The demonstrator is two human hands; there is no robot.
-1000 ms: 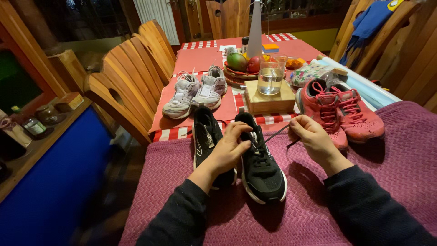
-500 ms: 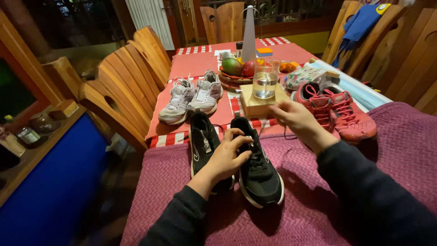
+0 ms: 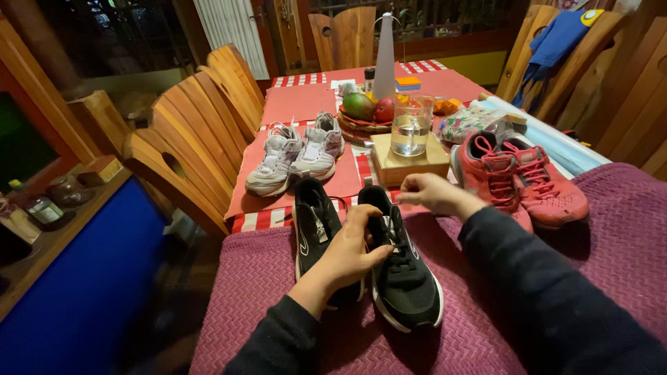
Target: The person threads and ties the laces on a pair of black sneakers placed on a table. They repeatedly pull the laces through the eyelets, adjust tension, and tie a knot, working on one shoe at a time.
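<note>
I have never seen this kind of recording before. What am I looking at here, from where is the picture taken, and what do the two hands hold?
There is no machine here. A person wears a camera on the head, so the one picture looks down at that person's own two hands in dark sleeves.

The left hand rests on a pair of black sneakers that lie on a purple woven cloth. The right hand is closed just above the shoe's tongue, seemingly pinching a lace, though the lace itself is hard to see.

Further back on the red table stand a pair of grey-white sneakers, a pair of red sneakers, a glass of water on a wooden box, and a fruit basket.
</note>
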